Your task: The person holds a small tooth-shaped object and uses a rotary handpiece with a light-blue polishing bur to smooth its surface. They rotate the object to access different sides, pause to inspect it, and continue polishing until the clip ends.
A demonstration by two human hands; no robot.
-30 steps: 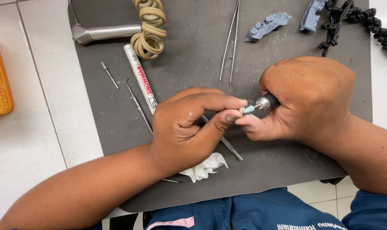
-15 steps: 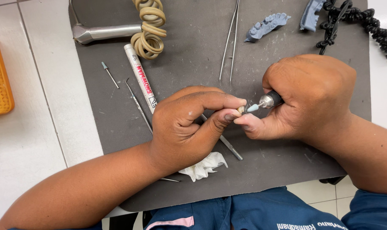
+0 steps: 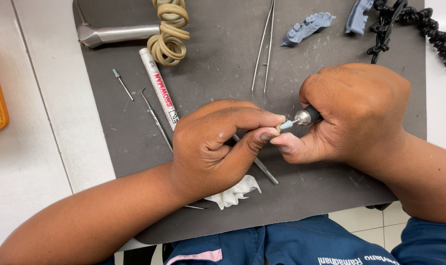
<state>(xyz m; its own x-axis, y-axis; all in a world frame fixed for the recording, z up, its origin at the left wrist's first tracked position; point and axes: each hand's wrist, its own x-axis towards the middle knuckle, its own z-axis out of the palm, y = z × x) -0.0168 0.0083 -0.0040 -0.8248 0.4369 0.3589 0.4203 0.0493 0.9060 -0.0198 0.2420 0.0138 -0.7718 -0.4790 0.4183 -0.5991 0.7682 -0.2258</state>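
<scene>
piece: tiny pale bit [image 3: 278, 127] pinched in the left hand's [image 3: 210, 147] fingertips, over the mat's middle, touching the burr.
tool: right hand [image 3: 353, 115] is wrapped tight around a handpiece [image 3: 309, 116]; its blue tip [image 3: 286, 124] sits right at the piece.
risk: thumbs are basically touching the burr, so one slip probably nicks skin or flicks the piece off the mat.
mat: grey mat [image 3: 223, 64] on a white surface [image 3: 41, 127]; tweezers [image 3: 263, 46], marker [image 3: 159, 88], probe [image 3: 156, 120], jaw models [image 3: 309, 27] along its far edge.
room: can't tell much, only floor tile at the near edge.
</scene>
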